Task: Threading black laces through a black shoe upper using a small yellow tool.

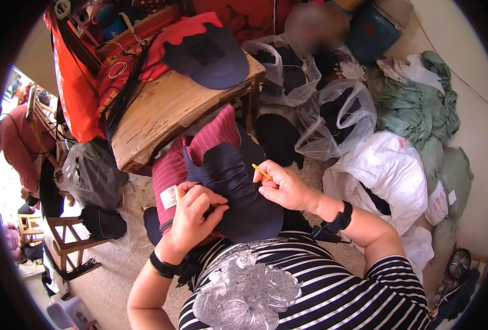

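Observation:
Across my lap lies a dark navy fabric piece (249, 214) with a curved cut-out at its top and creases over its middle. Under it shows a maroon cloth with pale stripes (166, 170), which bears a white label. My left hand (195, 212) rests over the left side of the navy piece, fingers curled and pinched together. What is between those fingertips is too small to make out. To the right, just above the fabric, my right hand (283, 187) grips a slim yellow tool (261, 171); its lower part is hidden in the fingers.
A wooden table (172, 113) ahead carries a similar navy piece (205, 58), red cloth and black cords. Clear plastic bags (337, 118), a white sack (384, 170) and green sacking (414, 104) crowd the right. At left are a grey bag (92, 173) and a wooden stool (62, 242).

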Tool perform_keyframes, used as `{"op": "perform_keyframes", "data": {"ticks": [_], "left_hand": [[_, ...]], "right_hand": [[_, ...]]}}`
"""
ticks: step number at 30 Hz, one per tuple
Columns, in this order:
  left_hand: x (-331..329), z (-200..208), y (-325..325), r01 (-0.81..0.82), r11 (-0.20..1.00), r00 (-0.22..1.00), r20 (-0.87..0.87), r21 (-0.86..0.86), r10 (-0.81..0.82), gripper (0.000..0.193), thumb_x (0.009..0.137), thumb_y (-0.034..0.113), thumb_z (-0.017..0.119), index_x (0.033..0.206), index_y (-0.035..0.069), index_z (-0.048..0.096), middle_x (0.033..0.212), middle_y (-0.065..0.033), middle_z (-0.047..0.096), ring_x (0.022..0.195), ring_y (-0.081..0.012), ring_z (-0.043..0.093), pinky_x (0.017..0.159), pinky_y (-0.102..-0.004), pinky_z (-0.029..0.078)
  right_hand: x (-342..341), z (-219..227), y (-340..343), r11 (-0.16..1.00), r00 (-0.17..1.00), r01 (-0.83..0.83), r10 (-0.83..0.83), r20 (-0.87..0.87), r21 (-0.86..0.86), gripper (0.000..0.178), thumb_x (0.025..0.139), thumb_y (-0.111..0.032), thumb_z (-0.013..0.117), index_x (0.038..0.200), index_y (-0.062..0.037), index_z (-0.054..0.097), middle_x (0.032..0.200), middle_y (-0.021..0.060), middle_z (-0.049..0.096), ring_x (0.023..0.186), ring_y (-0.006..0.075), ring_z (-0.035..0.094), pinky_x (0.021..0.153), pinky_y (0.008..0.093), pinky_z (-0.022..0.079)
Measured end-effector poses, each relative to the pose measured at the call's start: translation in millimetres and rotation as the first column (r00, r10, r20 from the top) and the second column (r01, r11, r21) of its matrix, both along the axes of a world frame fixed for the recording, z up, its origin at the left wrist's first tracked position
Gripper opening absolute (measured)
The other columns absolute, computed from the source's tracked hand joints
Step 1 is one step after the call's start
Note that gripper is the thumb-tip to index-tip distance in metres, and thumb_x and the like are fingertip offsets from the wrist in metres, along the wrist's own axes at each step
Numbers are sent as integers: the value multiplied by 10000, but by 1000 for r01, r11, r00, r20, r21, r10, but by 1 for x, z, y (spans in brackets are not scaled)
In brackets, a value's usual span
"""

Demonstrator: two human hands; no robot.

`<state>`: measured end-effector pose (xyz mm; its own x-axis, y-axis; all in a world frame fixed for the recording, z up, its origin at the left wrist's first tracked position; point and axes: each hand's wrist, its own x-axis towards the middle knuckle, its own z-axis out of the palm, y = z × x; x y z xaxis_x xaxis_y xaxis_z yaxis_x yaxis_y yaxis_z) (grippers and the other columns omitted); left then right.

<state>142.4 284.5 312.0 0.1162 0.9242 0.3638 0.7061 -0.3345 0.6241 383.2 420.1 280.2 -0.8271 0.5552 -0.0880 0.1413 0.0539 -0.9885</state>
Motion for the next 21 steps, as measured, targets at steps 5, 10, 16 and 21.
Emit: {"op": "perform_keyframes", "data": {"ticks": [5,10,16,21], "left_hand": [[7,8,7,-29,999,996,-79,33,32,225,744,97,863,877,135,685,819,15,614,827,-200,614,937,-409,388],[4,6,10,22,1000,998,-55,-14,-23,268,687,63,850,834,139,639,810,11,575,848,-209,597,912,-409,385],[-13,-5,-2,2,998,1000,-9,-70,-2,252,690,0,793,839,120,629,825,8,595,811,-211,596,898,-397,401],[-11,-12,-7,-167,984,983,65,-62,171,232,732,-28,769,881,104,651,837,-5,620,776,-207,599,873,-372,427]], "right_hand": [[-1,2,0,1000,1000,-6,5,-21,-18,200,957,-29,623,1124,-58,519,737,-63,394,643,29,381,609,243,365],[-5,-2,0,1000,1000,0,0,-3,7,198,958,-26,623,1120,-54,514,746,-55,407,631,28,387,589,244,361],[-5,-1,0,1000,1000,-6,6,4,-6,194,958,-23,624,1117,-55,517,758,-54,422,641,26,394,595,243,367],[-4,-2,4,999,999,16,-17,-34,-49,168,974,-36,634,1113,-60,542,780,-64,446,679,23,415,648,225,394]]}}
